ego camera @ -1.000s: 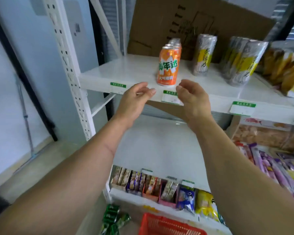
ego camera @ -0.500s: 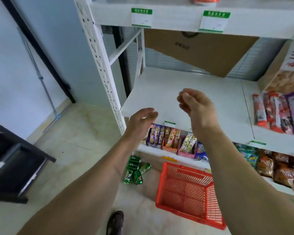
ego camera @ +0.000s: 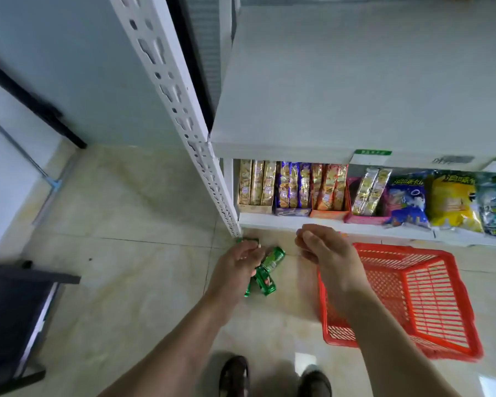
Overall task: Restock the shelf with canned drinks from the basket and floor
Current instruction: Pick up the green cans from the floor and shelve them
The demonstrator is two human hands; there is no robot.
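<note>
Green drink cans [ego camera: 267,272] lie on their sides in a small cluster on the pale tiled floor [ego camera: 132,213], just beside the foot of the white perforated metal upright [ego camera: 184,116] of the shelving unit. The left hand [ego camera: 236,266] hangs over the cans with its fingers loosely curled, and covers part of the cluster; whether it touches or grips a can cannot be told. The right hand [ego camera: 324,250] hangs to the right of the cans, above the near-left corner of the red plastic lattice basket [ego camera: 430,299], fingers loosely curled and holding nothing. The basket sits on the floor in front of the lowest shelf, and no cans show in it. On that lowest shelf stand boxes of snack bars [ego camera: 292,186] and bright snack bags [ego camera: 450,202]. A wide white shelf board [ego camera: 355,81] above them lies bare. Two dark shoes [ego camera: 272,378] show at the bottom edge.
</note>
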